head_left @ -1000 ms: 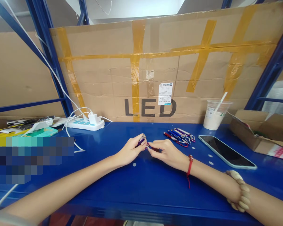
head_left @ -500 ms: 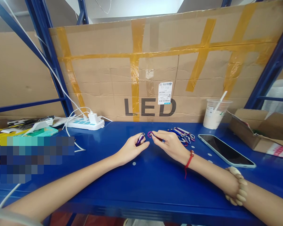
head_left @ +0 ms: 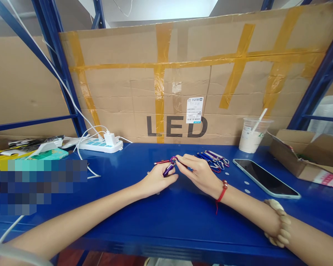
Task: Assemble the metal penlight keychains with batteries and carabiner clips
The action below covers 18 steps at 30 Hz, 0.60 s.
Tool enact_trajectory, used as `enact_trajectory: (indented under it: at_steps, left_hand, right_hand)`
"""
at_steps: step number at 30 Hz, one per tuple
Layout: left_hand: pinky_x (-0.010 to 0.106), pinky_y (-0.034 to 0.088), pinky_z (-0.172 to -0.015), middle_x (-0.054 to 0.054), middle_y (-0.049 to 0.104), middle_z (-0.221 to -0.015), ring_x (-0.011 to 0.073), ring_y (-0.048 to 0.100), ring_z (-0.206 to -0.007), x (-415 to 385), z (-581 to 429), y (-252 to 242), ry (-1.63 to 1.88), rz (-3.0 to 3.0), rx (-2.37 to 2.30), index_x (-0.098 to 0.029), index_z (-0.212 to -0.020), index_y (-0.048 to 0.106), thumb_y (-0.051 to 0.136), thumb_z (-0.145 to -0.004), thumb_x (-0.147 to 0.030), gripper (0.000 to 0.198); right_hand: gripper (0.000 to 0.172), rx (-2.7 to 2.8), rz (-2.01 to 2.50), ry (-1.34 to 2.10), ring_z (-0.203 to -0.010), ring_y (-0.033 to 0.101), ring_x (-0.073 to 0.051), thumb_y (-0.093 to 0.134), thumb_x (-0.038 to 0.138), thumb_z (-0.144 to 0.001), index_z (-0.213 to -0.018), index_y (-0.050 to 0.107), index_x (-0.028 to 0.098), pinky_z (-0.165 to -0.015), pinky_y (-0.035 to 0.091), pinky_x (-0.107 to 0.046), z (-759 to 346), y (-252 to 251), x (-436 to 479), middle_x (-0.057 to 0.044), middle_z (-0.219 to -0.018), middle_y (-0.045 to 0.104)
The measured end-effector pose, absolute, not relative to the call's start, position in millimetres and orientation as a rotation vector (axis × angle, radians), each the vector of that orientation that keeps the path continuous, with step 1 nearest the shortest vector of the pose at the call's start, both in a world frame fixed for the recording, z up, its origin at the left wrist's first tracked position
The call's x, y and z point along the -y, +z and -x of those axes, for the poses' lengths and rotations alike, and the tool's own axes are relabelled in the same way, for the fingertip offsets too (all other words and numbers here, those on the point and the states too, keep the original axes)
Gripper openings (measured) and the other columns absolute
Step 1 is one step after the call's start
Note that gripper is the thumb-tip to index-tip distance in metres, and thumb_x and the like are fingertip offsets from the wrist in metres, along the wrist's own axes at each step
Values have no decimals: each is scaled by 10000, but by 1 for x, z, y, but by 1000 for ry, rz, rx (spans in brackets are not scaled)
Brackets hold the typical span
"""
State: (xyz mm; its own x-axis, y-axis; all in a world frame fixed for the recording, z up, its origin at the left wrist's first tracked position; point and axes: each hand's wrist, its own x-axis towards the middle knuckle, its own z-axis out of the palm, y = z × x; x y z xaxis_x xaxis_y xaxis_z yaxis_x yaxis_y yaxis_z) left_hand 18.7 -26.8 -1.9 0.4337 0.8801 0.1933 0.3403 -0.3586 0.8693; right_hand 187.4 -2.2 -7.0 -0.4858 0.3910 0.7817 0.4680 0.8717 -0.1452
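My left hand [head_left: 157, 179] is closed around a small purple keychain flashlight [head_left: 168, 170], its tube tilted up to the right. A purple carabiner [head_left: 173, 159] stands at the tube's upper end, pinched by the fingertips of my right hand [head_left: 198, 171]. I cannot tell whether clip and tube are joined. Just behind my left hand, a red tube [head_left: 161, 162] lies on the blue tabletop [head_left: 161, 221], partly hidden. Beyond my right hand lies a group of several blue, purple and silver keychain flashlights [head_left: 211, 158] with carabiners.
A phone [head_left: 266, 178], a plastic cup with a straw [head_left: 254, 136] and an open cardboard box [head_left: 302, 162] are on the right. On the left are a white power strip [head_left: 100, 145], cables and packets [head_left: 50, 153]. A large cardboard sheet [head_left: 127, 92] closes off the back.
My hands have come together, and the purple carabiner now meets the end of the purple tube. The red tube behind my left hand has come into view.
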Motion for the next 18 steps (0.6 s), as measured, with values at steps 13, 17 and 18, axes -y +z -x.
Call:
enact_trajectory:
  at_steps: [13, 17, 18]
  left_hand:
    - [195, 282, -521, -62, 322, -572, 59, 308, -537, 11, -13, -6, 1058, -2060, -1018, -168, -618, 353, 480, -724, -183, 166]
    - [202, 278, -520, -58, 371, -554, 74, 336, -532, 13, -12, -5, 984, -2254, -1158, -167, -617, 407, 449, -713, -143, 107]
    - [203, 277, -516, -57, 389, -553, 77, 351, -528, 14, -12, -5, 952, -2298, -1201, -169, -620, 418, 444, -710, -137, 99]
  right_hand:
    - [470, 2233, 737, 331, -664, 539, -120, 499, 357, -859, -1295, 440, 192, -655, 481, -264, -191, -6, -1, -17, -802, 562]
    - [494, 2219, 826, 452, -723, 549, -131, 501, 402, -847, -1298, 416, 221, -693, 488, -291, -190, -6, 4, -28, -885, 574]
    - [460, 2226, 822, 455, -760, 554, -138, 488, 407, -853, -1274, 440, 229, -722, 488, -302, -190, -5, 5, -37, -925, 574]
